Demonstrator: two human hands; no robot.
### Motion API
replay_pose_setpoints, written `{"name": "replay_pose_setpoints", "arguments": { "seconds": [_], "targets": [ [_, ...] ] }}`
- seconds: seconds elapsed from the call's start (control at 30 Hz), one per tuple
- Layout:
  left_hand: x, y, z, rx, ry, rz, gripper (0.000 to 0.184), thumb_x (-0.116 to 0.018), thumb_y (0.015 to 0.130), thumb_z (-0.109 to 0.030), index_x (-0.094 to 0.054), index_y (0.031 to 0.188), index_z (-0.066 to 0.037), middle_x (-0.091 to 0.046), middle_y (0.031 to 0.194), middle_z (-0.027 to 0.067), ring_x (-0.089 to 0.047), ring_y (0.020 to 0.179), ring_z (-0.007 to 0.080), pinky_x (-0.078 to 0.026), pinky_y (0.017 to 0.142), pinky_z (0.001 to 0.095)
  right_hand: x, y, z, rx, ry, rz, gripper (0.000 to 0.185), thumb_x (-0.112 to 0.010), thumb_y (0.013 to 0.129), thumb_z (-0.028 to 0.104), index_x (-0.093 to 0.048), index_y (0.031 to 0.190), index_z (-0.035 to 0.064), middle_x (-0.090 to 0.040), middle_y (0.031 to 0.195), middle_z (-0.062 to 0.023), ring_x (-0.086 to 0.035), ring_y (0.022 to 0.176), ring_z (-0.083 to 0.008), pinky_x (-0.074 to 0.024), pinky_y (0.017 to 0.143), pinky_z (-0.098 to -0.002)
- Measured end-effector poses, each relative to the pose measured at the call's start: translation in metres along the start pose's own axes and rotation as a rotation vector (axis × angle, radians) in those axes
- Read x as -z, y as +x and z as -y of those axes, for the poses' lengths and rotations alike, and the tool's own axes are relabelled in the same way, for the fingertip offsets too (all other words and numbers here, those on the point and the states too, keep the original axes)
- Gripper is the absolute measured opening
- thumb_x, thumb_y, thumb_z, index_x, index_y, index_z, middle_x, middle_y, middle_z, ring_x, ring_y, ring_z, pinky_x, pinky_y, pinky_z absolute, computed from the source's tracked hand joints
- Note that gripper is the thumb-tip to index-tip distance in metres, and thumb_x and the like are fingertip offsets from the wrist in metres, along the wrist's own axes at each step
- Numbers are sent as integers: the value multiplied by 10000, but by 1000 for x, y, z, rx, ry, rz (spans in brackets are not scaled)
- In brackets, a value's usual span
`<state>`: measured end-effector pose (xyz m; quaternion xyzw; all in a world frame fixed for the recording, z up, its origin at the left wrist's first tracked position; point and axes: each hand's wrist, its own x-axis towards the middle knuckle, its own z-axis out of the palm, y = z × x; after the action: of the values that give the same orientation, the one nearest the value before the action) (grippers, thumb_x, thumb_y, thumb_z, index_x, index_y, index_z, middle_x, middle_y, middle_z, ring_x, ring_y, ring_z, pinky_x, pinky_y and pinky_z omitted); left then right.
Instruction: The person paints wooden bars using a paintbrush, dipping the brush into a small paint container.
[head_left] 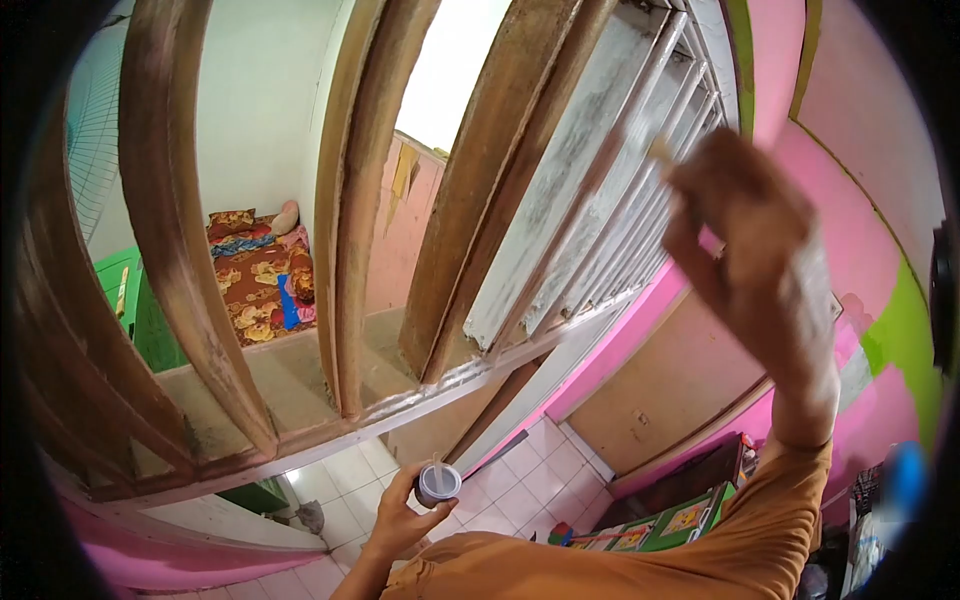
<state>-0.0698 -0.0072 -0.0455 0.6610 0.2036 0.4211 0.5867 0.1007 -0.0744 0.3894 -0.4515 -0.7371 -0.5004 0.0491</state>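
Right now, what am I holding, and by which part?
Left hand: a small cup, by its side. Right hand: a blurred thing at the fingertips; held part unclear.

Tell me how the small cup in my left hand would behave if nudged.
The cup would probably shift easily, looking small and light beside your left hand. Its round rim suggests it might roll once on its side.

No text, label, brand, number or sign can be read.
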Motion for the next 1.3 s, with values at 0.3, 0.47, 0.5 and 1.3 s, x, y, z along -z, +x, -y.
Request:
{"name": "replay_pose_setpoints", "arguments": {
  "seconds": [0.3, 0.47, 0.5, 1.3],
  "targets": [
    [7, -3, 0, -4, 34, 12, 605, -876, 758, -124, -588, 1279, -19, -660, 1131, 119, -665, 1057, 222, -516, 936, 339, -2, -13, 25, -46, 19, 48, 211, -699, 743, -94, -621, 931, -38, -568, 845, -126, -611, 723, -284, -518, 625, -392],
    [5, -5, 2, 65, -5, 49, 620, -868, 773, -95, -557, 1303, -13, -612, 1194, 85, -605, 1154, 183, -467, 1025, 329, -13, -26, 41, 117, 21, 330, 259, -734, 730, -15, -640, 970, -32, -537, 831, -99, -579, 733, -249, -530, 662, -366],
    [4, -5, 4, 67, -6, 50, 620, -868, 773, -95, -557, 1303, -13, -612, 1194, 85, -605, 1154, 183, -467, 1025, 329, -18, -26, 46, 116, 117, 363, 258, -727, 731, -22, -634, 972, -35, -531, 829, -99, -577, 735, -248, -525, 665, -372],
    [8, -8, 2, 50, 20, 45, 616, -856, 774, -68, -556, 1309, -6, -618, 1192, 88, -608, 1143, 180, -467, 1022, 323, -40, -54, 52, 249, 131, 342, 254, -695, 664, 82, -649, 885, -33, -486, 833, -75, -536, 755, -209, -484, 627, -328]
  ]
}}
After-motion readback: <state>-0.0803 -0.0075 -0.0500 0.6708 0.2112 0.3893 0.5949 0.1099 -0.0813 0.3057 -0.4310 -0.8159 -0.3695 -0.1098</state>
